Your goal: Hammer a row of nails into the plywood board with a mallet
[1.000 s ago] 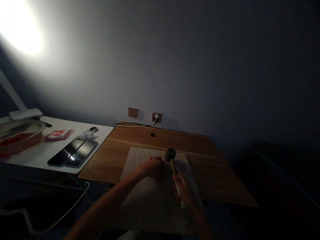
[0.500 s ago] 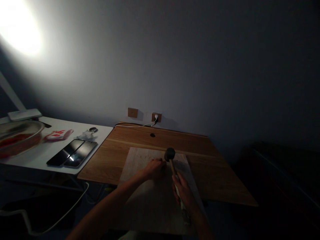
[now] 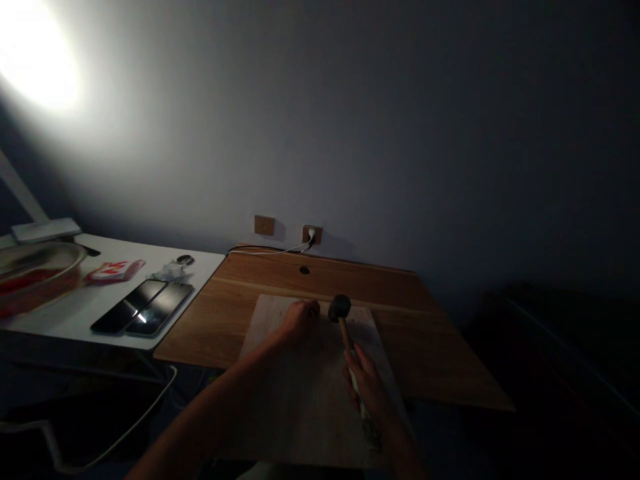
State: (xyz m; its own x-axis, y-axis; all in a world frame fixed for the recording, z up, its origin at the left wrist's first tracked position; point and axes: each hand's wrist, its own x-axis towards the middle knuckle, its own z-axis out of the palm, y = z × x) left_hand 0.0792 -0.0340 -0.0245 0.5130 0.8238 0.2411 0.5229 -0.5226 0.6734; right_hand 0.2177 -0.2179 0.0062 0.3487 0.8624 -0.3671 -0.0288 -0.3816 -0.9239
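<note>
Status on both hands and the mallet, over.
Right hand gripping mallet, head up. Left hand at board's far part, grasp unclear. Nothing visible between left hand and mallet head.

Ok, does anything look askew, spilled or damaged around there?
I see no clear spill or damage. The lighting looks odd, though: the bright patch is on the wall at far left, while the mallet and board are in shadow.

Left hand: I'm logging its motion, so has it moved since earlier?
Yes: against the pale board, the left hand has shifted leftward and toward the board's far edge.
</note>
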